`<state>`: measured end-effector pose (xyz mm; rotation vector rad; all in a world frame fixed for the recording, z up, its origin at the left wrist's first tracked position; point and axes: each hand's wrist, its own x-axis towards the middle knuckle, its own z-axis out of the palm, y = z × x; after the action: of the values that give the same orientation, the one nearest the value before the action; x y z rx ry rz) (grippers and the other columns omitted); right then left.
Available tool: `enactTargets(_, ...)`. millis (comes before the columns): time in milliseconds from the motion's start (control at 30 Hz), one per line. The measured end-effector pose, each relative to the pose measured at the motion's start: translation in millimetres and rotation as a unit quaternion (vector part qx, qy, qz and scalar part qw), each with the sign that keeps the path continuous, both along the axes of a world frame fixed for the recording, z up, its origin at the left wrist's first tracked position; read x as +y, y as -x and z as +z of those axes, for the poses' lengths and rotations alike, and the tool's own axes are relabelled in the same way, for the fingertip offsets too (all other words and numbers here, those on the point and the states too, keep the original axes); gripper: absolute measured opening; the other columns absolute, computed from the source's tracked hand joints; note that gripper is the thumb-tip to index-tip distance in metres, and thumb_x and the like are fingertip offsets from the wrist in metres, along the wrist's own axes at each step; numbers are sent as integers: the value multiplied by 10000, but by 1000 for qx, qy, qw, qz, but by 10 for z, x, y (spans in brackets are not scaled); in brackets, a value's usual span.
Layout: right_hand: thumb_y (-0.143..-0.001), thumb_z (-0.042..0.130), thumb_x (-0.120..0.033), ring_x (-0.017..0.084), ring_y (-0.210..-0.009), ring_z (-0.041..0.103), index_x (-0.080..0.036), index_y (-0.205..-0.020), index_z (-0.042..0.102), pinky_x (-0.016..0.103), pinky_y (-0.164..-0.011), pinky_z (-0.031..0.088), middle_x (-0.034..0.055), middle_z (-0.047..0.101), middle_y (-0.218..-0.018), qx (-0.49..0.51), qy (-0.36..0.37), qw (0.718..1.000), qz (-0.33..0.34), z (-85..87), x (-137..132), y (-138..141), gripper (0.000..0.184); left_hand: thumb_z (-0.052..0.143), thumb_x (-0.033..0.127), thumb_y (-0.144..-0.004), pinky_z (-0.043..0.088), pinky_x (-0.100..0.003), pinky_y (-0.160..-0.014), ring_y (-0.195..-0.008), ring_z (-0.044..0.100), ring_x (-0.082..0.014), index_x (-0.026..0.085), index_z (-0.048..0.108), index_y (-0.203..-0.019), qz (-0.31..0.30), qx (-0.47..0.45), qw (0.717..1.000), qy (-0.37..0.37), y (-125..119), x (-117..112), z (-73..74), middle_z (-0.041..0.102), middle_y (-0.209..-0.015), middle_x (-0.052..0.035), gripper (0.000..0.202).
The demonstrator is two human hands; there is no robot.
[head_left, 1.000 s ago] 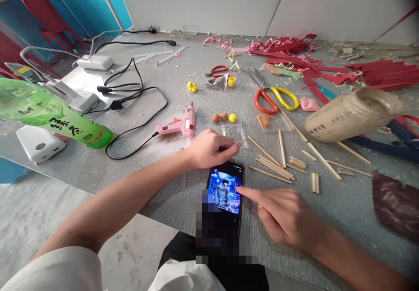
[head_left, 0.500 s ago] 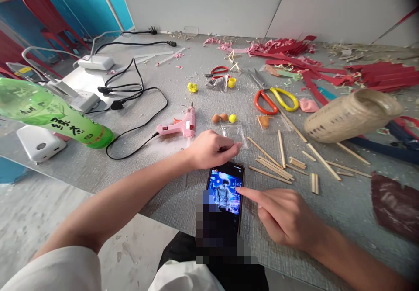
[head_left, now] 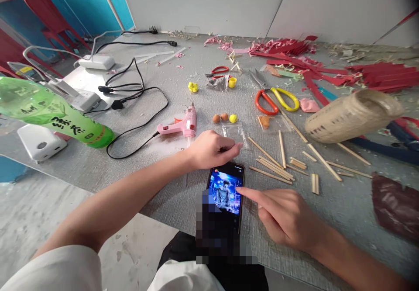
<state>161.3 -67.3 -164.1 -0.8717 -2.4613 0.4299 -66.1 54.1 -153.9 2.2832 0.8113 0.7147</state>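
The right hand (head_left: 288, 219) holds nothing, its forefinger touching the phone (head_left: 225, 191) (screen lit). The left hand (head_left: 211, 150), loosely curled and empty, rests at the phone's 12 o'clock.

Head-worn view, down onto table (head_left: 183, 90)

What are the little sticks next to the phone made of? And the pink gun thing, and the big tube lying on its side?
The little sticks look like bare wood or bamboo: pale tan, matte, with cut ends. The pink gun thing, a glue gun, looks like smooth moulded plastic with a slight shine. The big tube seems woven, maybe bamboo or rattan strips; its criss-cross pattern shows, though the exact fibre is unclear.
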Motion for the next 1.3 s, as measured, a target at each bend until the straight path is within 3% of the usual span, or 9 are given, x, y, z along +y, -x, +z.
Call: enactTargets(1300, -955, 365, -73, 124, -531, 572, -141, -1315, 582, 297, -524, 465, -38, 619, -680, 0, -3, 1000, -1, 21, 10, 4, 426, 447, 376, -1004, 202, -288, -529, -544, 160, -79, 182, 286, -574, 2, 7, 1000, -14, -8, 8, -18, 218, -551, 67, 498)
